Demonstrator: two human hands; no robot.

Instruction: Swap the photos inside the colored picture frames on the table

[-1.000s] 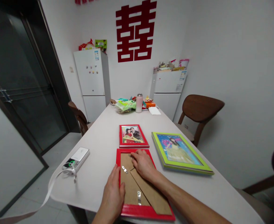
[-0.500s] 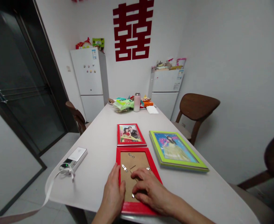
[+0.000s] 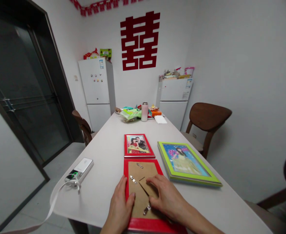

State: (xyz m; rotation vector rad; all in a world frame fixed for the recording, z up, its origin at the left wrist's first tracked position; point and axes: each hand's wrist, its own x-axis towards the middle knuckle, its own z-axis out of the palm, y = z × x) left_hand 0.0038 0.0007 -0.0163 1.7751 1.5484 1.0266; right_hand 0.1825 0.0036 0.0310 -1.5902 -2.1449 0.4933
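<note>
A red picture frame (image 3: pixel 157 224) lies face down at the table's near edge, its brown backing board (image 3: pixel 136 201) upward. My left hand (image 3: pixel 120 204) grips its left side, fingers along the outer edge and thumb on the board. Bent over the board's right half, my right hand (image 3: pixel 166 198) has index finger and thumb around the brown stand flap (image 3: pixel 153 189); a dark gap shows along the flap's left edge. Just below that thumb is a metal clip (image 3: pixel 147 209). Another clip (image 3: pixel 133 179) and a hanging ring (image 3: pixel 139 165) sit higher on the board.
Beyond it lies a smaller red-framed photo (image 3: pixel 138 145), with a green-framed photo (image 3: pixel 184 161) to the right. A white device (image 3: pixel 81 170) with a strap is at left. A pink bottle (image 3: pixel 144 112) and snack bags (image 3: pixel 130 113) stand far back. Chairs (image 3: pixel 208 117) flank the table.
My right hand has shifted slightly up and right, uncovering the lower clip and the gap along the stand flap. My left hand keeps its place on the frame. The view has tilted up a little.
</note>
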